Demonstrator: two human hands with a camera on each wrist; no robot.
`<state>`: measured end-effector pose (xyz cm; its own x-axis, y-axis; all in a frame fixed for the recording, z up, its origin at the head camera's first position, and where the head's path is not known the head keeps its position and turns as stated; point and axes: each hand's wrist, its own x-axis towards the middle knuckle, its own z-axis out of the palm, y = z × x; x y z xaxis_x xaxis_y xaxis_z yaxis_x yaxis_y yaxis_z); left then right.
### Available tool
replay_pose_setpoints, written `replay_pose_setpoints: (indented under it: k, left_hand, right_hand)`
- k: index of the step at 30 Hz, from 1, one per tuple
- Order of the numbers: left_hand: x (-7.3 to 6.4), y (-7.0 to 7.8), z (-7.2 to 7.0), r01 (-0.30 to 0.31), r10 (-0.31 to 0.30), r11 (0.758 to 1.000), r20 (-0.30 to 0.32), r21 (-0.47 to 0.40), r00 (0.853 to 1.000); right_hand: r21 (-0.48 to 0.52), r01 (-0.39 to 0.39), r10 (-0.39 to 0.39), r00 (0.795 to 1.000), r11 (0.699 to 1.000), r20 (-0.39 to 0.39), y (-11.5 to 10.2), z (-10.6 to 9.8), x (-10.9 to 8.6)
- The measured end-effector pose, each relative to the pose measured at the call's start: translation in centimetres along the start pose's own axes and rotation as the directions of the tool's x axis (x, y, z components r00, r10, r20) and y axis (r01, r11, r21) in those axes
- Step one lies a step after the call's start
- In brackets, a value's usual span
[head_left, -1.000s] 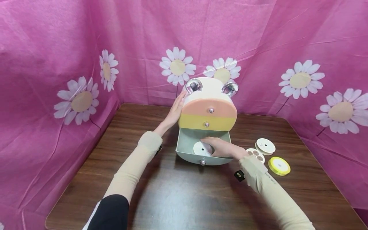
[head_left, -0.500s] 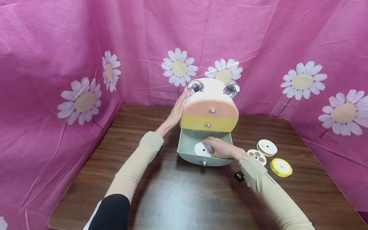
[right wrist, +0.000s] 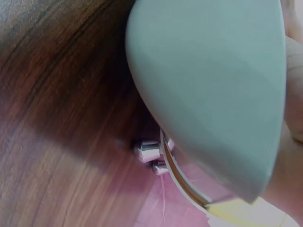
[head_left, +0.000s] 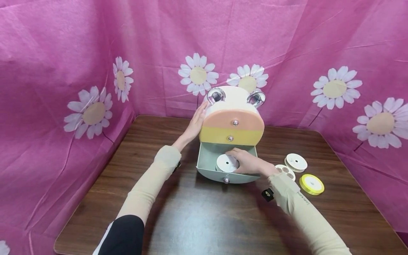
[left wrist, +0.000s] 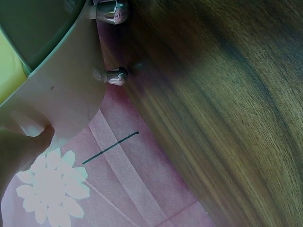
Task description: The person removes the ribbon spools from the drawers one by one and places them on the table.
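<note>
A small frog-shaped chest of drawers stands on the table with its grey-green bottom drawer pulled out. Against the chest's left side, my left hand rests with extended fingers; part of it shows at the left wrist view's edge. My right hand reaches over the drawer's right wall and grips a white ribbon spool inside, fingers at its far edge and thumb at the near side. In the right wrist view the drawer front hides the spool and most of that hand.
Right of the chest lie a white spool, a white disc with round brown spots, partly behind my right wrist, and a yellow ribbon roll. Orange and yellow upper drawers are closed. A pink flowered cloth hangs behind.
My right hand has shifted slightly up and right in the head view, and the spool has risen a little with it, more of its side showing. The left hand stays on the chest.
</note>
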<state>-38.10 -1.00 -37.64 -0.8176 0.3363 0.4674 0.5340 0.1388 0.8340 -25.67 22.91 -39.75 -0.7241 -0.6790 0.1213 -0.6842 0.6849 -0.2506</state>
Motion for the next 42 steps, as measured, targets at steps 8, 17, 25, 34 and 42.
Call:
replay_pose_setpoints:
  k: [8,17,25,34,42]
  left_hand:
    - [-0.2,0.5,0.0,0.009,-0.009,1.0,0.001,-0.017,1.0]
    - [-1.2,3.6,-0.7,0.023,-0.023,1.0,0.036,-0.013,0.999]
    - [-0.1,0.1,-0.1,0.009,-0.009,1.0,0.011,-0.027,1.0]
    - [0.0,-0.2,0.0,0.02,-0.02,1.0,-0.002,0.001,1.0]
    - [0.0,0.1,0.0,0.021,-0.021,1.0,0.001,-0.018,1.0]
  right_hand:
    - [0.017,-0.07,0.07,0.997,0.997,-0.022,-0.2,-1.7,-0.7]
    - [0.055,-0.104,0.107,0.992,0.993,-0.065,-0.4,-4.7,-2.0]
    - [0.011,-0.104,0.105,0.985,0.994,-0.137,0.2,-7.0,-3.5]
    - [-0.023,-0.145,0.135,0.961,0.989,-0.24,1.2,-9.1,-5.5]
    - [-0.05,-0.2,0.176,0.938,0.979,-0.298,2.2,-10.5,-7.4]
